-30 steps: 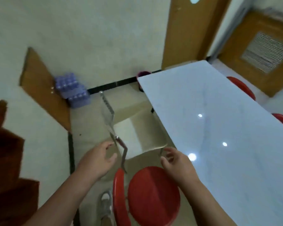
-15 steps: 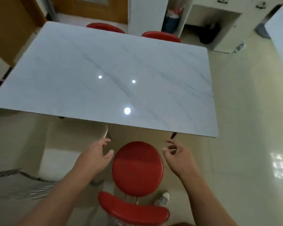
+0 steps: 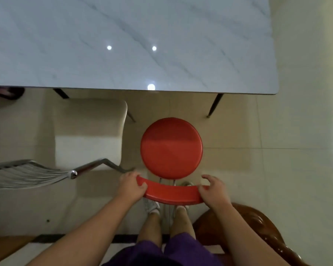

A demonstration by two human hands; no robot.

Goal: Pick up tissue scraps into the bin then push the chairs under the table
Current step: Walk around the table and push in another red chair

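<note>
A red chair with a round seat (image 3: 171, 148) and a curved red backrest (image 3: 171, 193) stands on the floor right below me, its seat clear of the edge of the pale marble table (image 3: 135, 43). My left hand (image 3: 132, 186) grips the backrest's left end. My right hand (image 3: 214, 191) rests on its right end, thumb on the pad, fingers raised and curled. No tissue scraps or bin show.
A cream chair (image 3: 88, 131) with a chrome wire back (image 3: 29, 175) stands to the left, partly under the table. A dark carved wooden piece (image 3: 258, 225) sits close at my right. Black table legs (image 3: 214, 104) flank the red chair. My feet are behind the backrest.
My view swung from the cream chair to straight over the red chair. Both hands came down from hovering open beside the seat onto the ends of the red backrest.
</note>
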